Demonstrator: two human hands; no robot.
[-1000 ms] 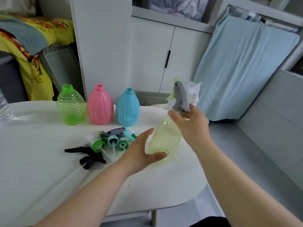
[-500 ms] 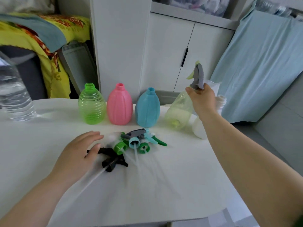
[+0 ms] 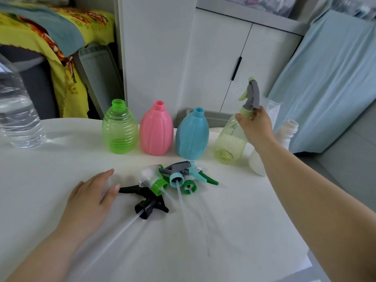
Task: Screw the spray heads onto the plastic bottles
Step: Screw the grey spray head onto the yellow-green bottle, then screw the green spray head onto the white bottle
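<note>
Three open bottles stand in a row at the back of the white table [image 3: 223, 231]: a green bottle [image 3: 120, 129], a pink bottle [image 3: 156, 130] and a blue bottle [image 3: 192, 135]. To their right my right hand [image 3: 255, 125] grips the neck of a pale yellow bottle [image 3: 230, 143] that carries a grey spray head [image 3: 253, 96]; the bottle is tilted. A white bottle [image 3: 284, 137] without a head stands behind my right wrist. Several loose spray heads [image 3: 177, 178] lie mid-table, among them a black spray head [image 3: 148, 202]. My left hand [image 3: 91, 198] rests flat beside the black one, fingers apart.
A clear water bottle [image 3: 18, 119] stands at the table's far left. White cabinets [image 3: 213, 58] rise behind the table, with a light blue cloth [image 3: 329, 78] draped at the right and a yellow patterned cloth [image 3: 61, 37] at the left. The table edge curves away at the lower right.
My right hand carried the yellow bottle from the table's front to the back row, right of the blue bottle. My left hand let go of it and moved left beside the black spray head.
</note>
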